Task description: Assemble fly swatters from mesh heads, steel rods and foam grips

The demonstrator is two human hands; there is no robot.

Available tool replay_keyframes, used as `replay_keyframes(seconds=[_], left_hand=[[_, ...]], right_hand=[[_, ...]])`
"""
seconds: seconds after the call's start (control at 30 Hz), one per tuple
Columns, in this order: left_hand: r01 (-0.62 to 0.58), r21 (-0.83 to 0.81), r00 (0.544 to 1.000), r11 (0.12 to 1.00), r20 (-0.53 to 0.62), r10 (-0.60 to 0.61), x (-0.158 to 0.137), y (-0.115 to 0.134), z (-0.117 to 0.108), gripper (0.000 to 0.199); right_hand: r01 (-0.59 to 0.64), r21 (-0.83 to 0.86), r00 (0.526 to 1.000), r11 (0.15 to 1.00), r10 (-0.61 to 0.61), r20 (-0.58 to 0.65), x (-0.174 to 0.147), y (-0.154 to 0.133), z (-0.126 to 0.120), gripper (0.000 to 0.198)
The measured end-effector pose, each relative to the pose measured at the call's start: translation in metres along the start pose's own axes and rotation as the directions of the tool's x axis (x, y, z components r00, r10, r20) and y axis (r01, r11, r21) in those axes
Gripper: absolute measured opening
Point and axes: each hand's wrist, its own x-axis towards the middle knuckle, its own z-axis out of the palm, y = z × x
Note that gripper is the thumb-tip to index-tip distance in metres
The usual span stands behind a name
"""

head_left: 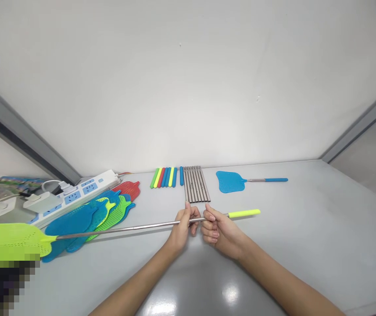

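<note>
Grey table point(306, 245) – white wall point(188, 79) behind, both hands on swatter point(122, 228).

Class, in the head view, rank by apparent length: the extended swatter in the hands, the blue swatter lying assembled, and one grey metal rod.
1. Extended swatter, though nearness exaggerates it.
2. Blue swatter.
3. Metal rod.

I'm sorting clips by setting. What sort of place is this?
Probably an assembly workbench. On the plain grey table lie sorted parts: coloured grips, metal rods and swatter heads. Both hands, left hand and right hand, hold an extended yellow-green fly swatter.
</note>
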Motion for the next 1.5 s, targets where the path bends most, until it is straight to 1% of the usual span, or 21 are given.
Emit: replay_keyframes(seconds=[0.13, 0.3, 0.47, 0.6, 0.67, 0.8, 0.9, 1.0, 1.07, 1.2, 1.27, 1.33, 1.43, 1.5], left_hand=[[0.002, -0.048, 1.0, 0.999, -0.009, -0.002, 0.0, -0.003, -0.002, 0.051], [-0.007, -0.15, 1.0, 0.989, -0.022, 0.003, 0.0, -0.003, -0.001, 0.049], [-0.065, -0.142, 0.995, 0.988, -0.084, 0.054, -0.003, 0.002, 0.002, 0.03], [-0.136, -0.233, 0.982, 0.963, -0.161, 0.1, -0.004, 0.005, 0.003, 0.021], [-0.182, -0.315, 0.973, 0.931, -0.194, 0.125, -0.004, 0.006, 0.003, 0.023], [-0.248, -0.485, 0.958, 0.839, -0.25, 0.138, -0.005, 0.015, 0.007, 0.037], [-0.234, -0.602, 0.955, 0.764, -0.289, 0.066, -0.004, 0.031, 0.012, 0.038], [-0.186, -0.731, 0.953, 0.656, -0.297, -0.06, -0.002, 0.047, 0.015, 0.032], [-0.185, -0.785, 0.937, 0.591, -0.323, -0.135, -0.002, 0.056, 0.015, 0.034], [-0.174, -0.775, 0.918, 0.607, -0.352, -0.186, -0.007, 0.064, 0.008, 0.041], [-0.173, -0.79, 0.91, 0.588, -0.356, -0.21, -0.01, 0.066, 0.002, 0.043], [-0.162, -0.83, 0.901, 0.534, -0.345, -0.264, -0.012, 0.066, -0.003, 0.043], [-0.117, -0.891, 0.876, 0.438, -0.3, -0.377, -0.012, 0.068, -0.008, 0.041], [-0.096, -0.904, 0.859, 0.417, -0.287, -0.424, -0.012, 0.069, -0.01, 0.041]], right_hand=[[0.055, -0.009, 0.997, 0.998, -0.056, -0.051, 0.002, 0.0, -0.003, 0.038], [0.072, 0.046, 0.996, 0.996, -0.069, -0.049, 0.004, -0.001, -0.005, 0.038], [0.094, 0.085, 0.994, 0.992, -0.089, -0.06, 0.005, -0.003, -0.008, 0.037], [0.082, 0.144, 0.996, 0.986, -0.076, -0.051, 0.005, -0.005, -0.009, 0.035], [0.07, 0.167, 0.997, 0.984, -0.064, -0.038, 0.005, -0.005, -0.008, 0.034], [0.054, 0.174, 0.998, 0.983, -0.051, -0.021, 0.004, -0.007, -0.005, 0.032], [0.048, 0.184, 0.999, 0.982, -0.046, -0.015, 0.002, -0.01, -0.003, 0.031], [0.025, 0.204, 0.999, 0.979, -0.029, 0.014, 0.0, -0.013, -0.002, 0.03], [-0.006, 0.206, 0.999, 0.979, -0.004, 0.048, -0.001, -0.015, 0.0, 0.029], [-0.121, 0.17, 0.991, 0.978, 0.108, 0.084, -0.003, -0.018, 0.006, 0.028], [-0.147, 0.126, 0.986, 0.981, 0.136, 0.092, -0.005, -0.018, 0.011, 0.029], [-0.116, 0.078, 0.989, 0.99, 0.109, 0.095, -0.006, -0.017, 0.015, 0.029], [-0.049, 0.018, 0.995, 0.999, 0.047, 0.086, -0.009, -0.015, 0.019, 0.031], [-0.027, -0.005, 0.997, 1.0, 0.028, 0.075, -0.01, -0.013, 0.02, 0.032]])
